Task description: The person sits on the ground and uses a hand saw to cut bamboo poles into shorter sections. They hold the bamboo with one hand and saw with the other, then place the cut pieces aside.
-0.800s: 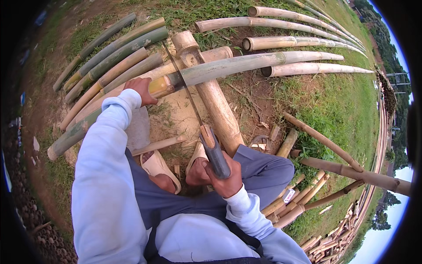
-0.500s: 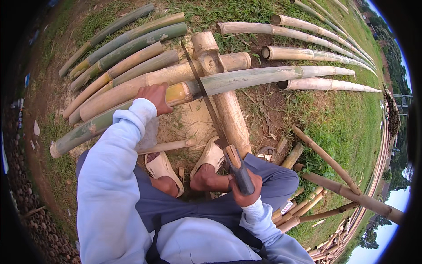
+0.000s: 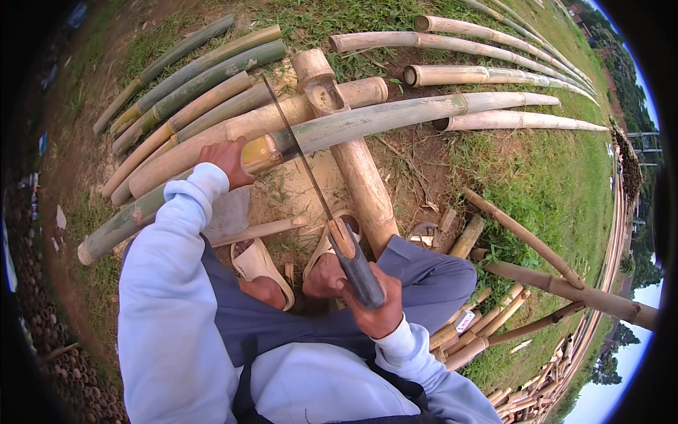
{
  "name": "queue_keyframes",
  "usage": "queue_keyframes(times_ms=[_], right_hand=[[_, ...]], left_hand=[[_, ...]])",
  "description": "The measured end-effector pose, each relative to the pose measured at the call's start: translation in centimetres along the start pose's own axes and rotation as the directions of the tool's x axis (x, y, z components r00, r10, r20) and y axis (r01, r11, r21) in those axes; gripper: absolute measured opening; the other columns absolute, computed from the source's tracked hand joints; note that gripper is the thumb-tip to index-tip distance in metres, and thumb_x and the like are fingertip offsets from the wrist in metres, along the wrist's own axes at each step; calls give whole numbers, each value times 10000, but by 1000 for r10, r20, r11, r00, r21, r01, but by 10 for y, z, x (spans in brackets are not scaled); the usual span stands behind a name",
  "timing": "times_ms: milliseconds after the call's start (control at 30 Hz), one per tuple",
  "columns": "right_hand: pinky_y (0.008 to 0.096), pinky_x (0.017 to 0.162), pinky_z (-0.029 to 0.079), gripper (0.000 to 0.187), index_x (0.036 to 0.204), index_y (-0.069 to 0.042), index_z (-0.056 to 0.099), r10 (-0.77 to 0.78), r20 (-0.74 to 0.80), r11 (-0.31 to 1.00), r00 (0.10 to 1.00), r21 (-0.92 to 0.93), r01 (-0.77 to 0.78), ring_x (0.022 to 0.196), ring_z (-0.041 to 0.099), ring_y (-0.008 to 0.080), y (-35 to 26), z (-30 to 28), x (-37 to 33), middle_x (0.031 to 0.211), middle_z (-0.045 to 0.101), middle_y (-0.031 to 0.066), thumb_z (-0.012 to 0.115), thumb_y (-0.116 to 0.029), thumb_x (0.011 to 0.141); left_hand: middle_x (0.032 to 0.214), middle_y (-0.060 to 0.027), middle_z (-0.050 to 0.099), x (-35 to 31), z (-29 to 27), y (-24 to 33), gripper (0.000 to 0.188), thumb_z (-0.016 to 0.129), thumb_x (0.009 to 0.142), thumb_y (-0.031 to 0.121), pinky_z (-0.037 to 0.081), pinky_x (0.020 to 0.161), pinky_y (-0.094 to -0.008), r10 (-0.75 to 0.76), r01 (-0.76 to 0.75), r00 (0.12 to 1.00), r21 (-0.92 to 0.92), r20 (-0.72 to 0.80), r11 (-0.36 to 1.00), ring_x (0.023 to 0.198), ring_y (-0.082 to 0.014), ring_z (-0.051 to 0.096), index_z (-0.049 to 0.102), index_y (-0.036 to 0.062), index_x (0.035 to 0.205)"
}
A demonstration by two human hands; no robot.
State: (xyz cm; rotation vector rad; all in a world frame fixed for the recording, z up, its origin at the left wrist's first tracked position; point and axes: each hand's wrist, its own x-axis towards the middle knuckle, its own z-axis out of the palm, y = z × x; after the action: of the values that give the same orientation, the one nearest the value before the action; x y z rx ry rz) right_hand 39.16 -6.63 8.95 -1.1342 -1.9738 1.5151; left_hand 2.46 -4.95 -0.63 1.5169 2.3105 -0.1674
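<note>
Across a thick pale post (image 3: 367,191) lies the green bamboo pole (image 3: 381,119), which my left hand (image 3: 227,162) clamps while my right hand (image 3: 376,311) wraps round the handsaw (image 3: 326,206) (sawing, I judge), and the next stroke calls for a firm hold.

Green grass (image 3: 558,201), dark trees (image 3: 606,366), probably a bamboo stack (image 3: 79,387).

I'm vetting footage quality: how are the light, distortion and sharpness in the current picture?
Head view: soft daylight, no hard shadow across the right hand; saw handle reasonably sharp; bamboo pole appears to bow, likely from fisheye bending; sky at lower right very bright, bluish fringing along the rim there; corners black.
</note>
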Motion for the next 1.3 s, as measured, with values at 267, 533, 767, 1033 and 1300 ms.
queue_keyframes(times_ms=[267,533,767,1033,1300], right_hand=[[297,674,524,193,1053,13,652,41,84,994,996,97,-49,732,667,124,2,25,8,775,692,77,752,-62,905],[266,758,494,279,1118,39,646,-30,-14,999,999,-33,30,821,580,81,5,38,9,868,655,23,775,-91,908],[289,687,476,253,1003,26,624,-31,-33,998,999,-54,29,730,524,103,-4,49,9,779,575,4,788,-137,902],[335,791,519,375,1191,31,636,-34,-21,993,999,-115,31,796,617,168,-18,50,0,867,684,120,766,-145,886],[320,772,522,334,1164,17,661,107,-21,993,994,51,-106,803,635,139,13,24,7,884,702,121,786,-151,904]], left_hand=[[1052,-190,741,-2,2,-21,686,852,686,417,554,906,-478,-33,33,999,11,-1,999,1017,-392,708,597,91,1233],[1100,-168,746,3,0,-18,742,861,660,445,546,937,-459,-46,46,999,0,1,999,1047,-355,714,608,120,1276],[1170,-161,737,6,10,-23,839,863,654,451,487,1015,-451,-83,82,996,-31,-23,996,1107,-337,703,574,142,1378],[1154,-157,741,-5,4,-22,771,854,683,460,530,974,-457,-36,34,998,-32,-43,999,1088,-345,705,595,116,1323],[1088,-172,746,5,3,-15,717,847,707,485,558,934,-463,15,-14,999,23,-34,1000,1042,-356,715,601,105,1263]])
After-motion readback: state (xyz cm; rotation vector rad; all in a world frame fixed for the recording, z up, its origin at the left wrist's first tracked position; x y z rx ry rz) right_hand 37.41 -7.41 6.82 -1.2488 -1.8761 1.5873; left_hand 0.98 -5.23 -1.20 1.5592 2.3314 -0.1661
